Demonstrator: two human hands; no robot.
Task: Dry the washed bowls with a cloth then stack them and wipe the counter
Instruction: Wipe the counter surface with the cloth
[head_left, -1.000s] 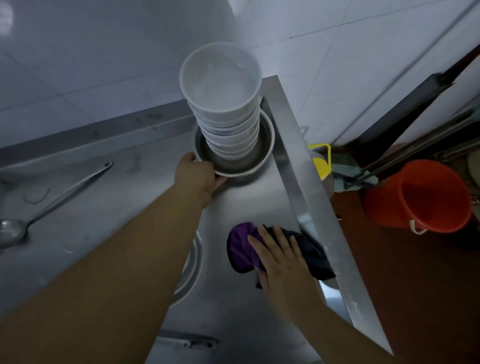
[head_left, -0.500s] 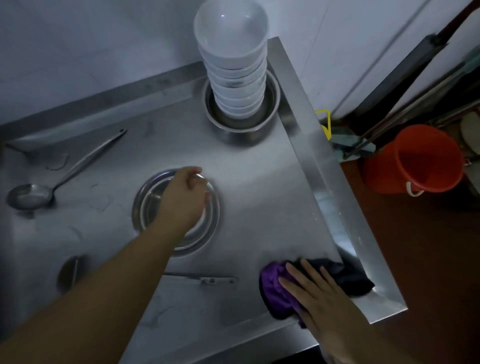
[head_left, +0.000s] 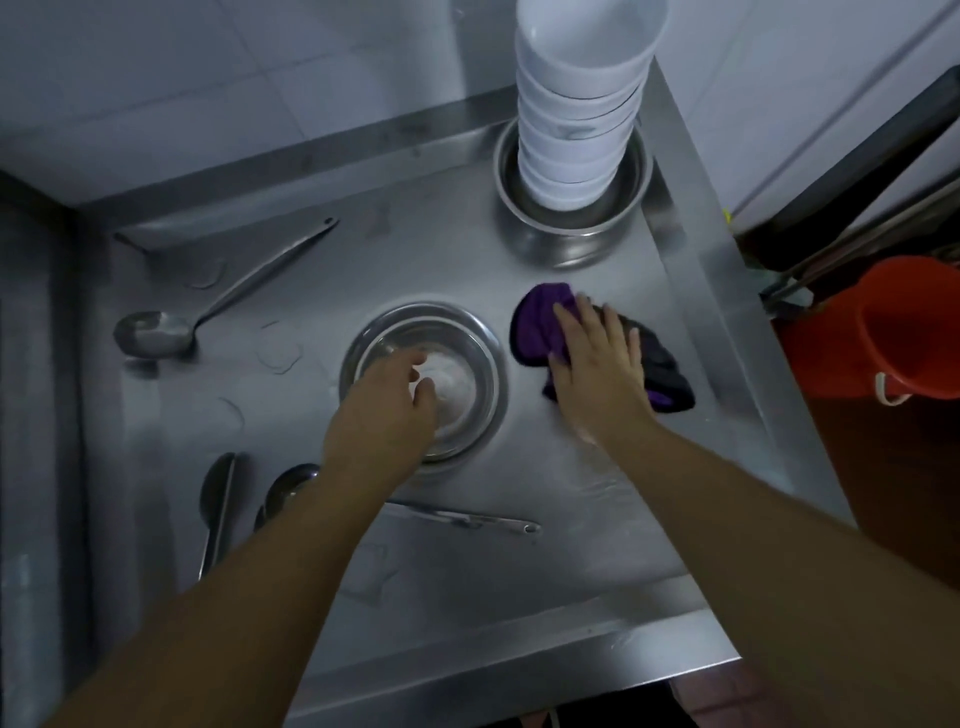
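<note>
A tall stack of white bowls (head_left: 576, 130) stands inside a steel bowl (head_left: 571, 234) at the back right of the steel counter (head_left: 519, 582). A second steel bowl (head_left: 467, 353) sits mid-counter. My left hand (head_left: 384, 415) reaches over its near left rim, fingers curled onto the rim and into the bowl. Just right of that bowl lies a purple and black cloth (head_left: 535, 327). My right hand (head_left: 597, 374) presses flat on it with fingers spread, and the cloth's middle is hidden under the palm.
A long ladle (head_left: 156, 332) lies at the left, two spoons (head_left: 215, 499) near my left forearm, and a thin utensil (head_left: 467, 519) in front of the bowl. Water marks dot the counter. An orange bucket (head_left: 893, 332) stands on the floor past the right edge.
My right hand has slid the cloth from the front right corner back to beside the middle bowl. My left hand left the stack's bowl a second ago and stays at the middle bowl.
</note>
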